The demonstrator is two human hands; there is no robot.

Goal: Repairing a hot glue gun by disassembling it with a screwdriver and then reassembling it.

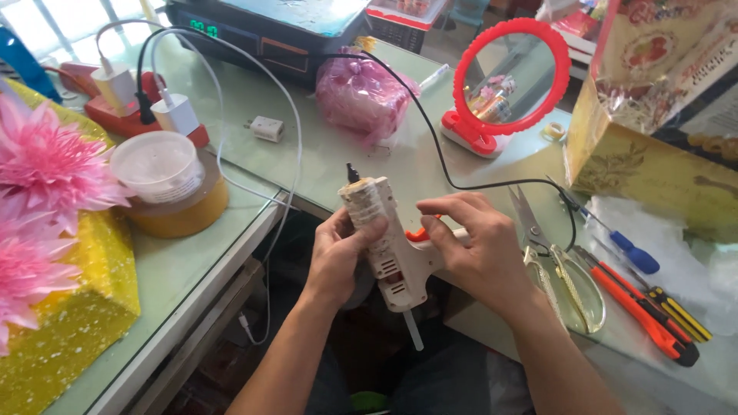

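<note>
So you've got a white glue gun (387,244) up in both hands, held over the gap between the two worktops, nozzle pointing away from you and a clear glue stick (413,331) poking out the back end toward your lap. Your left hand (336,257) is wrapped around the barrel, thumb lying across the side of it, so that's a proper closed grasp on the gun. Your right hand (475,247) is clamped around the handle end near the orange trigger (416,234), fingers curled over it, though the trigger itself is mostly covered so I can't tell if it's being squeezed. A black cord (430,127) runs from behind your right hand up across the glass worktop (369,165) toward the back.

Just right of your right hand there's a pair of scissors (555,260) with gold handles lying flat, then an orange utility knife (644,313) and a blue-handled screwdriver (624,245) beside them. Further back sits a round red-framed mirror (509,81) standing upright, and a pink plastic bag (361,96) near the cord.

On the left worktop there's a white tub (157,167) sitting on top of a roll of tan tape (184,211), white chargers (177,114) plugged in behind it, and pink fake flowers (34,180) on a yellow glittery box (73,323) at the far left edge.
</note>
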